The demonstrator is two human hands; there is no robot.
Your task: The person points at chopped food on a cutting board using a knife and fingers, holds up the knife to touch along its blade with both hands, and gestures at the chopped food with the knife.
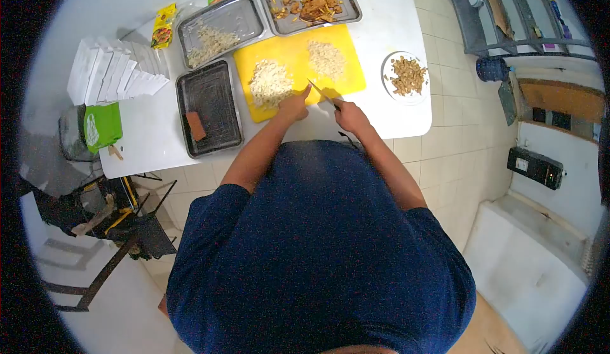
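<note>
My right hand (351, 116) is closed around the handle of a knife (323, 93), its blade slanting up and left over the near edge of the yellow cutting board (351, 74). My left hand (293, 107) lies at the board's near edge with a finger stretched toward the blade tip; whether it touches the blade I cannot tell. Just left of that finger sits a heap of pale chopped pieces (270, 83). Farther back on the board, a second pale chopped heap (326, 60) is spread out beyond the knife.
Left of the board, a dark tray (213, 147) holds a reddish-brown block (196, 126). Behind stand a metal tray (249, 12) with pale bits and another (270, 1) with brown pieces. A white plate (386, 74) of brown chopped bits is at right. White boxes (105, 74) line the left.
</note>
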